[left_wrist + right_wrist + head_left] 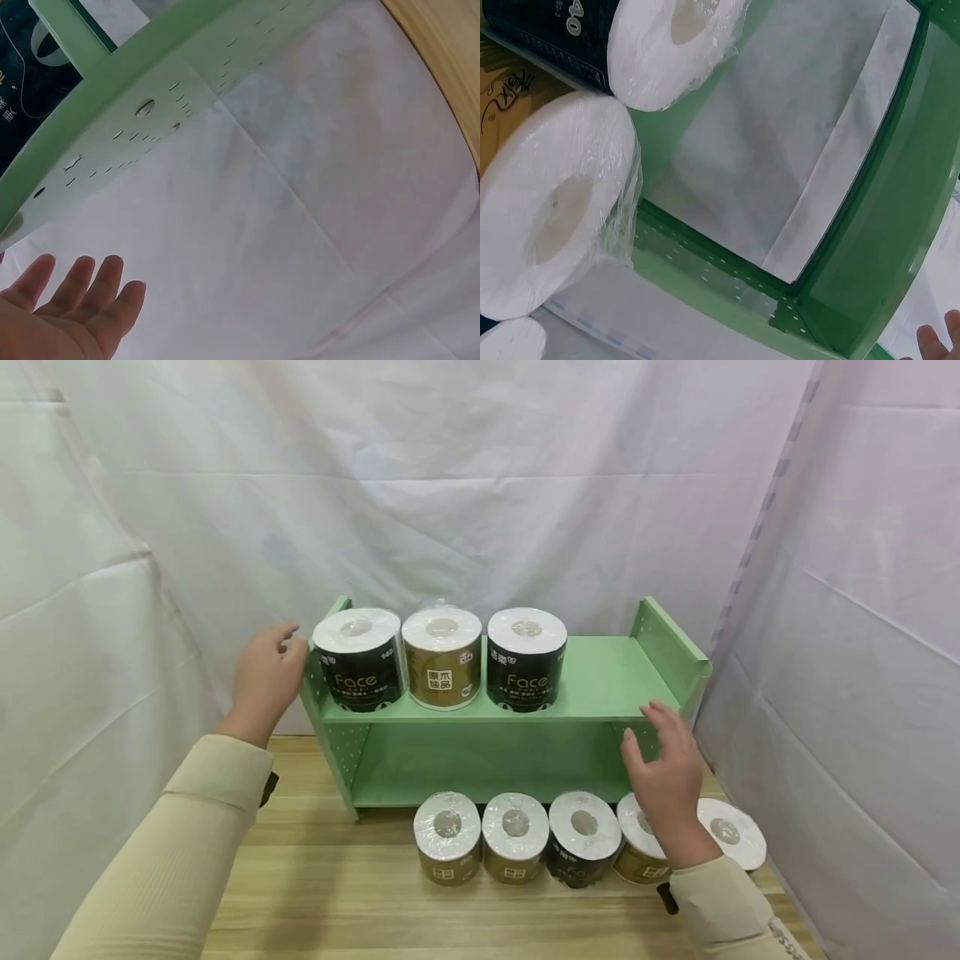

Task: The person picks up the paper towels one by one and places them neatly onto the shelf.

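Note:
My left hand (266,677) is beside the left end panel of a green two-tier shelf (600,672), fingers relaxed and holding nothing. In the left wrist view, its fingers spread next to the perforated side panel (157,105). My right hand (666,777) hovers in front of the shelf's right side, thumb and fingers apart with nothing between them. Three wrapped toilet rolls stand in a row on the top tier: a black one (360,672) at the left end, a gold one (442,668), then another black one (527,668).
Several more wrapped rolls line the wooden table (322,893) before the shelf, including a gold roll (447,839) and a black roll (583,835). The right hand partly covers another gold roll (633,827). White curtains (480,485) hang behind and at both sides.

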{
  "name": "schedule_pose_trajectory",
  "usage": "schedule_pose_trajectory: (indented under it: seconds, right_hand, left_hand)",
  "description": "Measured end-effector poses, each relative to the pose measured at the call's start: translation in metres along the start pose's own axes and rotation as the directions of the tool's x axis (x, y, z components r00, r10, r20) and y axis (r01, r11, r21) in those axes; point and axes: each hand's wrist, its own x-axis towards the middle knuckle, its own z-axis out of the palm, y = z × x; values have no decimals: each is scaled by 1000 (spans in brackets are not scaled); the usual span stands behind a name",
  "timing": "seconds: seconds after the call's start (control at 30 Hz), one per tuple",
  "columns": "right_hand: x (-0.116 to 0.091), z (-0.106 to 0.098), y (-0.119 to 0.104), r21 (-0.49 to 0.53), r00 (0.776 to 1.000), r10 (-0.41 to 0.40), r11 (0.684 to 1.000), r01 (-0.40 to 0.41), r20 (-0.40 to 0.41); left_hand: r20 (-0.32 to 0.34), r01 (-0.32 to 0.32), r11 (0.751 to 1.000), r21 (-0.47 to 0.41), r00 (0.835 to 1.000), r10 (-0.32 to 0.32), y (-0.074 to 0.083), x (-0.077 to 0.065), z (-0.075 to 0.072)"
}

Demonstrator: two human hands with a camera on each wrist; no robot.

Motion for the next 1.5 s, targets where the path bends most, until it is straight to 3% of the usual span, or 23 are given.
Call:
schedule_pose_trajectory:
  seconds: [0.3, 0.63, 1.13, 1.5]
  right_hand:
    - [-7, 8, -1, 2, 999, -22, 1000, 22, 27]
    - [-12, 18, -9, 5, 997, -45, 999, 45, 65]
    - [-28, 37, -11, 40, 986, -100, 995, 95, 137]
    - [-39, 49, -22, 33, 974, -102, 995, 98, 202]
  left_hand:
    - [56, 83, 995, -51, 995, -80, 1, 10, 3]
    - [100, 103, 992, -76, 990, -95, -3, 14, 5]
    - [211, 173, 964, -201, 969, -129, -3, 15, 8]
    - [215, 165, 964, -210, 969, -119, -10, 20, 11]
